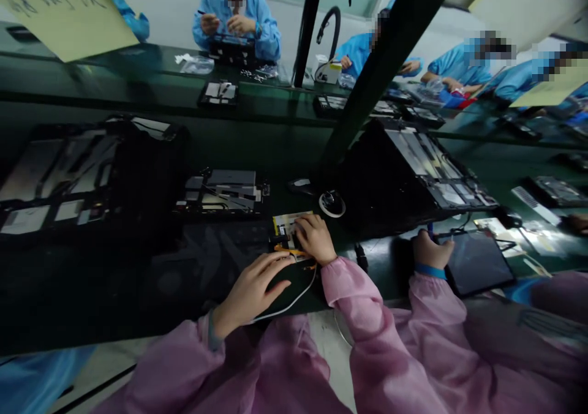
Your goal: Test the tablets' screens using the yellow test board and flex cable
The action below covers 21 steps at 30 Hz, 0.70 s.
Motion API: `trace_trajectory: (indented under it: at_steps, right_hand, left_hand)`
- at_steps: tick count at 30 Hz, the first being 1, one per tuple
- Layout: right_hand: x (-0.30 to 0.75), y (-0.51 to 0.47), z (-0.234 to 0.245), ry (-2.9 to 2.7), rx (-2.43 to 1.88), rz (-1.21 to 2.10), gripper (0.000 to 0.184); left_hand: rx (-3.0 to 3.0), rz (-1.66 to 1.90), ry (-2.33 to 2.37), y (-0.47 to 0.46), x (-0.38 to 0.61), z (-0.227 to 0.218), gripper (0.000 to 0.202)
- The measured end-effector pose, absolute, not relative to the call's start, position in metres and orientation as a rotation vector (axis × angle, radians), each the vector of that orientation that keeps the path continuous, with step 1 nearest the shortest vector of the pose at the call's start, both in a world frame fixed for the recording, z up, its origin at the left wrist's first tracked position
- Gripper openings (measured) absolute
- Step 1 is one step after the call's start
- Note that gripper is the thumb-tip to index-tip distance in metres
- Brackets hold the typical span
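Note:
A flat, pale pack with yellow edges (280, 223) lies on the dark bench in front of me; it looks like a battery, but its kind is not certain. My right hand (316, 239) rests on its right side, fingers bent down over it. An orange ribbon strip (290, 250) crosses the near end of the pack. Beside that strip, my left hand (252, 291) has its fingers stretched out and its thumb apart, the fingertips at the pack's near edge. A white cable (294, 302) runs from below the pack toward my left wrist.
An opened tablet-like device (225, 190) lies beyond, left of a round white-rimmed object (332, 204). Black stacks of devices stand left (59, 169) and right (427, 163). A dark post (381, 65) slants upward. At right, a co-worker's hand (432, 252) is by a tablet (478, 262).

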State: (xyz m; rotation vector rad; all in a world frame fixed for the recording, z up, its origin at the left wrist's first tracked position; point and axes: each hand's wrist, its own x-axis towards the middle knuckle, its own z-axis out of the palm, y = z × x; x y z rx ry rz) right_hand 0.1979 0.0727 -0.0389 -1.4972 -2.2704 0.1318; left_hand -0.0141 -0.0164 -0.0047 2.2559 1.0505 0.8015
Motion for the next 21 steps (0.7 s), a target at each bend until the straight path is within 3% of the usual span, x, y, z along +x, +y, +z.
trace_trajectory:
  at_steps: [6,11,15,21]
  right_hand:
    - [0.198,0.07,-0.037,-2.303,-1.477,0.022,0.024]
    - [0.198,0.072,-0.038,-2.273,-1.46,0.046,0.026]
    - [0.208,0.076,-0.033,-2.117,-1.445,0.205,0.027]
    - [0.186,0.032,0.005,-1.961,-1.405,0.121,0.025]
  left_hand:
    - [2.121,0.95,1.359,-0.047,-0.079,-0.018,0.033]
    - [1.946,1.113,1.891,-0.063,-0.137,-0.023,0.029]
    - [1.774,1.093,2.109,-0.066,-0.17,-0.031,0.043]
    - [1.478,0.857,2.036,-0.055,-0.202,-0.033,0.058]
